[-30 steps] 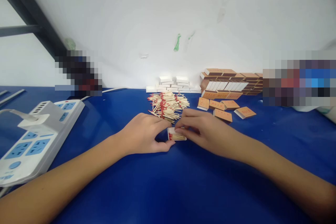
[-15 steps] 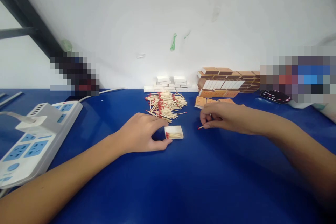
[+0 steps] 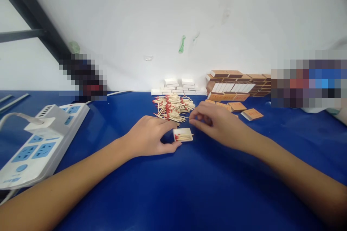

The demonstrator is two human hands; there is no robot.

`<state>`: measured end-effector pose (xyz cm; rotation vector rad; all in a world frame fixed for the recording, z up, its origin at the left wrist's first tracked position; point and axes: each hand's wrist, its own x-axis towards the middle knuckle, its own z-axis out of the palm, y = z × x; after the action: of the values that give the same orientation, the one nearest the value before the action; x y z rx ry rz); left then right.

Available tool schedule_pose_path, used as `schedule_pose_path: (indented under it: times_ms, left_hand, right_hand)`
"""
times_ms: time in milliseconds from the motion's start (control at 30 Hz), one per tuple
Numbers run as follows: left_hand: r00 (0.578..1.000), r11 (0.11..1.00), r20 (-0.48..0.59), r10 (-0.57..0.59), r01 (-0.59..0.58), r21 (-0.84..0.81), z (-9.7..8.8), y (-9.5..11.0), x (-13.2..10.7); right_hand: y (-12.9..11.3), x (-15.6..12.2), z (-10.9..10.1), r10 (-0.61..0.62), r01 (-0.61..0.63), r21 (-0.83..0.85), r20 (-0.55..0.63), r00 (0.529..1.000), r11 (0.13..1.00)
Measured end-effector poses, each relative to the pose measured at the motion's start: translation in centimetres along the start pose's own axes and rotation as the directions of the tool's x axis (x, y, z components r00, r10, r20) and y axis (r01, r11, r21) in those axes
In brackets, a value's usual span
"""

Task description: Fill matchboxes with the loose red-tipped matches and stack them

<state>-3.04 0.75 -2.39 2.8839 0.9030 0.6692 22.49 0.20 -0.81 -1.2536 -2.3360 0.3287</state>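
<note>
My left hand holds a small white matchbox tray on the table between thumb and fingers. Several red-headed matches lie along its near side, heads to the left, and one sticks out past the right end. Just behind the tray spreads a loose pile of matches. At the pile's right edge is my right hand, thumb and forefinger pinched at the end of one outlying match. The fingertips cover that match's head.
White trays are stacked against the wall behind the pile. Brown and orange matchboxes stand stacked at the back right, and loose orange matchbox sleeves lie before them. A white power strip with a plugged-in cable is on the left.
My right hand has moved left to the pile's edge. The match it held is gone from there, and a match now juts from the tray's right end. The view has shifted slightly.
</note>
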Motion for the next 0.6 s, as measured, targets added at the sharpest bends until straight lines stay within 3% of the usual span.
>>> schedule_pose_path:
  times_ms: [67,233,333,500,600]
  left_hand:
    - [1.000,1.000,0.009,0.015,-0.015,-0.011,0.0,0.0,0.0]
    - [1.000,1.000,0.011,0.007,-0.007,0.000,0.0,0.1,0.0]
    - [1.000,1.000,-0.016,-0.014,0.014,0.002,-0.1,0.1,0.1]
    - [0.996,0.991,-0.034,-0.084,0.080,-0.108,-0.1,0.3,0.2]
    - [0.993,0.988,-0.045,-0.105,0.099,-0.116,0.0,0.2,0.3]
  right_hand:
    - [1.6,0.7,0.2,0.019,-0.021,-0.036,-0.043,0.999,0.999]
    - [3.7,1.3,1.0,0.002,0.001,-0.049,0.065,0.998,0.999]
    - [3.1,0.9,0.7,-0.008,0.009,-0.037,0.022,1.000,0.999]
    - [0.9,0.2,-0.4,0.077,-0.069,0.104,-0.073,0.994,0.992]
    - [-0.5,0.0,-0.6,0.047,-0.032,0.181,-0.080,0.996,0.983]
